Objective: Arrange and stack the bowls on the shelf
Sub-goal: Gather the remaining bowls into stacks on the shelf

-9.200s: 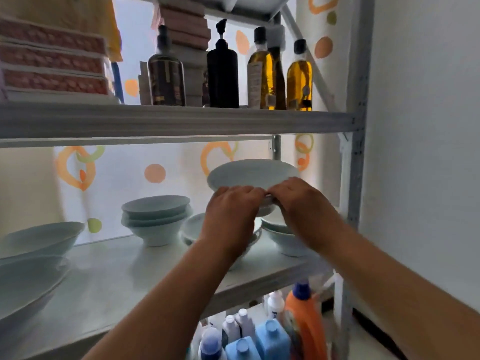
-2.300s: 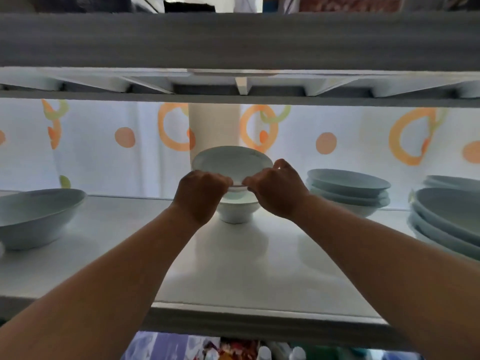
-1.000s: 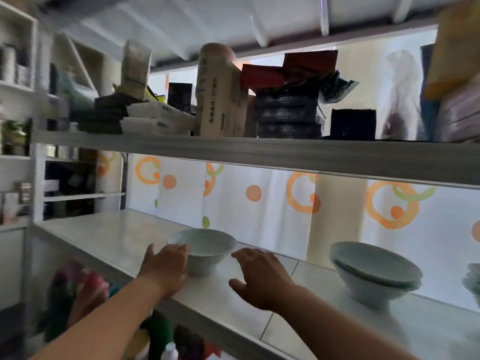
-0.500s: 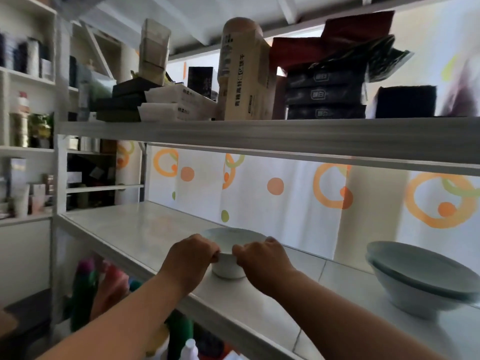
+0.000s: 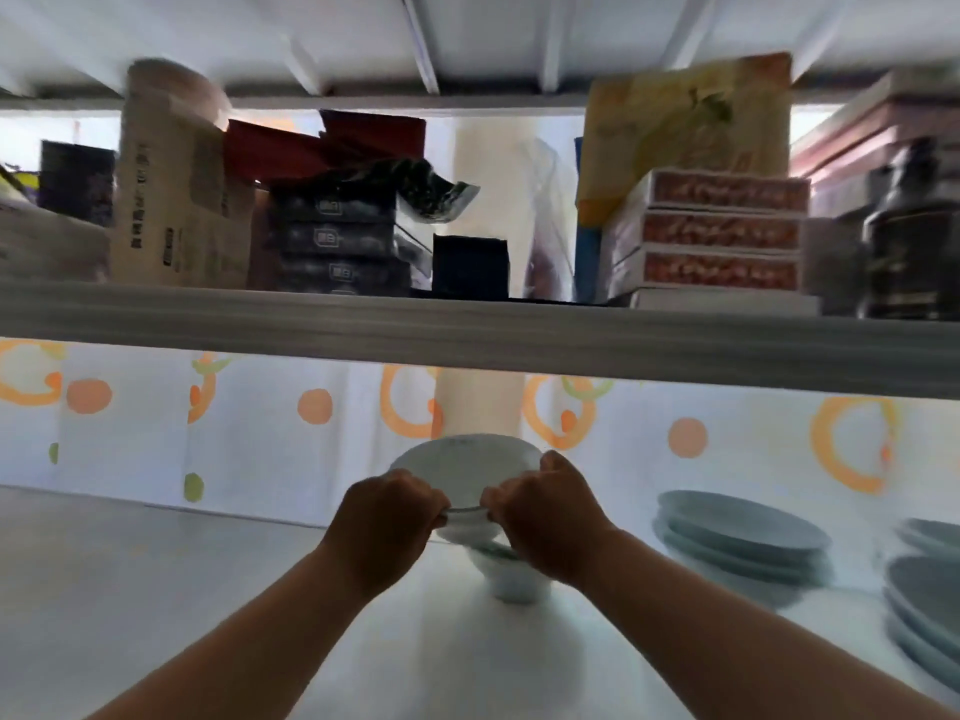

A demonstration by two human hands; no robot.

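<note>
**Head view: both hands grip a bowl above another on the shelf**

The left hand and the right hand are both raised to the middle of the shelf, knuckles toward the camera. Between them they hold a pale bowl, tilted so its inside faces the camera. The left fingers curl over the near rim on the left, the right fingers curl over it on the right, and the two sets of fingertips sit close together on the rim. Both hands are closed tightly on the bowl.

Directly under the fingers, a second bowl stands upright on the shelf. The held bowl's foot is just above it; whether the two touch cannot be told, because the hands cover the gap.

To the right of the right fingers, well apart from them, sits a stack of shallow bowls. Farther right, at the picture's edge, is a larger stack, partly cut off.

Behind the fingers hangs a white curtain with orange rings and dots. Above the fingers runs the upper shelf's front edge. On it, up and to the left, stand a cardboard box and dark packets; up and to the right lie flat red-patterned boxes, stacked. The picture is somewhat blurred.
</note>
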